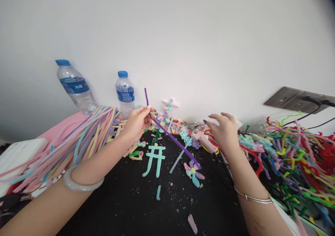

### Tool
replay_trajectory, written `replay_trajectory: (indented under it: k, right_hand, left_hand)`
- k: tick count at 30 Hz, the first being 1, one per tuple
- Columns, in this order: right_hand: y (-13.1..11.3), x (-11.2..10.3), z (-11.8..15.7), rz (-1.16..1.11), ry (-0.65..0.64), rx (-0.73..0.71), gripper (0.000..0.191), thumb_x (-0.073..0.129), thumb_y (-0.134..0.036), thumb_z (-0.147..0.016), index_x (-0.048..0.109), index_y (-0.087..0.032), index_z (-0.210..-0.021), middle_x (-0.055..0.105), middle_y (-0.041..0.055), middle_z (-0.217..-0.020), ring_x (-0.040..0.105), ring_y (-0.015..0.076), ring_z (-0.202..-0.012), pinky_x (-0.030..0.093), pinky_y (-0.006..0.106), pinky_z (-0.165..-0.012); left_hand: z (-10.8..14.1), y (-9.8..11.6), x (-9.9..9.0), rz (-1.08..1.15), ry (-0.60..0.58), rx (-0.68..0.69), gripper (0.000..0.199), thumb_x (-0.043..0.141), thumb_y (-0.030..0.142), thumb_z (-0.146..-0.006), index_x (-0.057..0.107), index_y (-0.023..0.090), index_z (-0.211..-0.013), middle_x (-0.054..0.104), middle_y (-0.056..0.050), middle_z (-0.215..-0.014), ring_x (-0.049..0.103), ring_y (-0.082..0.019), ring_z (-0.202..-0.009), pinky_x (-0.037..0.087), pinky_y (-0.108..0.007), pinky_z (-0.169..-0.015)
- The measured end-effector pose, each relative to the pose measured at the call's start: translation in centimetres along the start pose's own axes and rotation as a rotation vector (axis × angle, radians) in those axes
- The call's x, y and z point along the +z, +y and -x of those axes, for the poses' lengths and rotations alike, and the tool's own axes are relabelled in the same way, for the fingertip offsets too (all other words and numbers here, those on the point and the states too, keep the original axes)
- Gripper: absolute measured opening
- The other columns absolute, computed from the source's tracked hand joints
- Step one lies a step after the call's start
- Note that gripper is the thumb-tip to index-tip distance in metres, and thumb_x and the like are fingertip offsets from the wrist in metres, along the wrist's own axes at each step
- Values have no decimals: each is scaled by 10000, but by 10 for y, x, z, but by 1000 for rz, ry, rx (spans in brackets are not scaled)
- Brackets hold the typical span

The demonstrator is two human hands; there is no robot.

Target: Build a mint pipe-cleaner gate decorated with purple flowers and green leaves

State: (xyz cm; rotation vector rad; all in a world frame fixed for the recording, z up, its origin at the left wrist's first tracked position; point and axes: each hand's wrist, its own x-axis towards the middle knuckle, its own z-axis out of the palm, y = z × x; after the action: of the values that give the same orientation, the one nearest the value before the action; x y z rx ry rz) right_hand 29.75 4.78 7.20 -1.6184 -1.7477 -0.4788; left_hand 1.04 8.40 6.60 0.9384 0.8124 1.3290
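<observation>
My left hand (140,121) pinches a long purple pipe cleaner (174,138) near its upper end, where a short bent piece sticks up. The strand slants down to the right, its lower end over a pastel pipe-cleaner flower (193,173). Whether the two touch I cannot tell. My right hand (223,128) is raised with fingers apart and nothing in it, near a pink glue gun (202,140). A translucent glue stick (180,155) extends from the gun's back. Left of it lies a mint-green pipe-cleaner figure (155,159) with crossbars and two legs.
Two water bottles (75,86) (125,93) stand by the wall. Long pastel pipe cleaners (86,138) are heaped at left, mixed coloured ones (295,159) at right. A wall socket (293,100) has cables plugged in. Scraps dot the black mat (125,204).
</observation>
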Motion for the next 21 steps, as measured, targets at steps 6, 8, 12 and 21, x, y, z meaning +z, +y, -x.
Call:
replay_trajectory:
  k: [6,8,12,21]
  right_hand:
    - [-63,4,42,-403,-347,-239,330,682,-341,-741,576,-207,-1023,642,89,-1007,530,278,-1031,434,419,-868]
    - [-83,5,54,-581,-441,-133,173,632,-295,-777,565,-199,-904,629,33,-834,578,196,-788,467,314,-708]
    - [-96,12,67,-769,-543,108,201,479,-267,-870,514,-190,-688,491,-46,-539,446,94,-466,357,209,-464]
    - [-92,22,71,-1186,-655,522,157,661,-295,-749,587,-170,-810,641,-10,-612,456,71,-401,343,178,-357]
  left_hand:
    - [27,-15,10,60,-24,-176,165,467,237,-904,530,140,-786,634,-4,-638,613,-92,-537,478,-183,-510]
    - [39,-24,13,17,-120,-285,174,558,292,-861,518,150,-767,639,-14,-648,621,-105,-534,481,-192,-495]
    - [50,-36,6,-165,-263,-324,262,613,407,-810,565,154,-759,542,31,-564,563,-84,-488,392,-154,-420]
    - [50,-41,-18,-188,-126,-221,261,603,397,-817,643,139,-824,576,0,-650,564,-99,-585,466,-192,-537]
